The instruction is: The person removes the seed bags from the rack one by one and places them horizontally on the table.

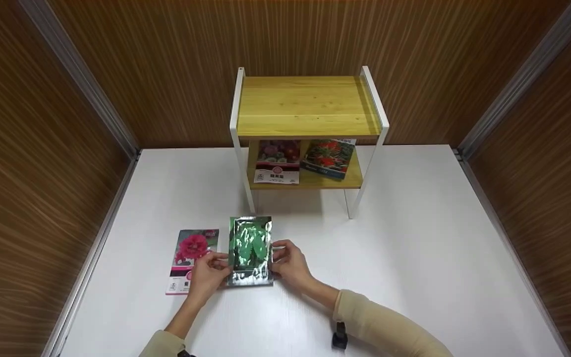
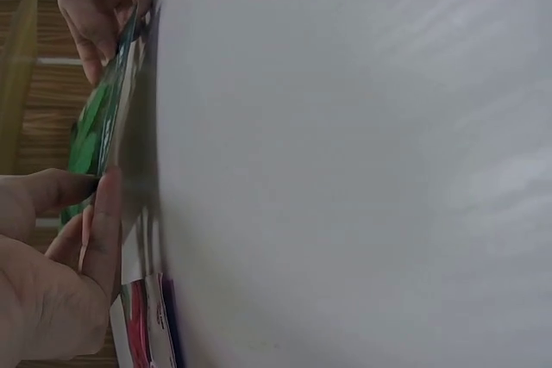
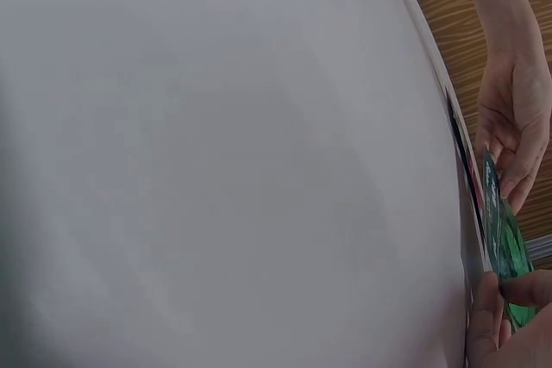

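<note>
Between both hands is a shiny green packet (image 1: 251, 250) with a leaf-green picture, held just above the white table. My left hand (image 1: 208, 275) pinches its left edge between thumb and fingers, as the left wrist view also shows on the green packet (image 2: 108, 118). On the opposite edge, my right hand (image 1: 290, 263) pinches it; the right wrist view has the green packet (image 3: 504, 239) nearly edge-on. A packet with a pink flower (image 1: 192, 248) lies flat on the table to the left, partly covered by my left hand.
A small wooden shelf (image 1: 310, 106) with white side frames stands at the back. On its lower board lean a packet with purple and red flowers (image 1: 277, 161) and a tilted packet with red-orange flowers (image 1: 329, 157). Wood-grain walls (image 1: 315, 34) enclose the white table (image 1: 414, 238).
</note>
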Demonstrator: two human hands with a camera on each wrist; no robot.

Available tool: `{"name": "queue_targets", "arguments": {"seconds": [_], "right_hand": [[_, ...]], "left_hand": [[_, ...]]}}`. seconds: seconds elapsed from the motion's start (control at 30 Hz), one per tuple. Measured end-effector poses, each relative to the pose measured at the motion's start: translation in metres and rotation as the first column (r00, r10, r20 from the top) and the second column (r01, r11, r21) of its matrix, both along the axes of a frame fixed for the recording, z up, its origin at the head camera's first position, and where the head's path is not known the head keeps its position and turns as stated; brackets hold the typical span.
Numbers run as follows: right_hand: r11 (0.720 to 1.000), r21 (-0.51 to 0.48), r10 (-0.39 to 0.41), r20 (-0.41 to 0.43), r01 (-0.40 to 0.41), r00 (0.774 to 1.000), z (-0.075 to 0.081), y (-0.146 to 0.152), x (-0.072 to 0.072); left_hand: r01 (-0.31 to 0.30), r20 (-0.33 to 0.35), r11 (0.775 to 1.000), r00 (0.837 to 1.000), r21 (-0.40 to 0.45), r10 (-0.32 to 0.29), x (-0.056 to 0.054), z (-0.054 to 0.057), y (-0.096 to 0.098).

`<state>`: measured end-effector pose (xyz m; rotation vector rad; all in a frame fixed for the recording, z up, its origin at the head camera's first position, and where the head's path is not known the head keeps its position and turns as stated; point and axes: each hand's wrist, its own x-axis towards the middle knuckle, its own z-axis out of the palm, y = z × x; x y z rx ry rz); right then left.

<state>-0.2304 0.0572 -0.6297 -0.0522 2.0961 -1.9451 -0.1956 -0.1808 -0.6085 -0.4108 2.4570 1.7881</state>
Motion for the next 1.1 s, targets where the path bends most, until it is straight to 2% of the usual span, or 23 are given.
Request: {"name": "queue_targets", "arguments": {"seconds": [0.33, 0.63, 0.8, 0.97, 1.1], "right_hand": [[0.999, 0.025, 0.021, -0.009, -0.021, 1.000, -0.0028, -0.0053, -0.0053], [0.998, 0.059, 0.030, -0.019, -0.029, 0.999, -0.0012, -0.0069, -0.0070], [0.993, 0.111, 0.048, -0.034, -0.044, 0.998, 0.0028, -0.0068, -0.0068], [0.979, 0.200, 0.058, -0.048, -0.047, 0.997, 0.0049, -0.0079, -0.0050], [0.972, 0.231, 0.063, -0.064, -0.046, 0.996, 0.0055, -0.0090, -0.0044]], "left_hand": [[-0.002, 0.013, 0.999, 1.000, -0.035, 0.002, 0.0001, -0.0030, -0.0056], [0.010, 0.000, 0.995, 1.000, -0.104, -0.010, -0.0022, -0.0055, -0.0079], [0.014, 0.006, 0.994, 1.000, -0.104, -0.013, -0.0027, -0.0057, -0.0076], [0.023, 0.012, 0.987, 1.000, -0.156, -0.021, -0.0029, -0.0045, -0.0086], [0.037, 0.024, 0.985, 0.999, -0.168, -0.033, -0.0031, -0.0033, -0.0096]]}}
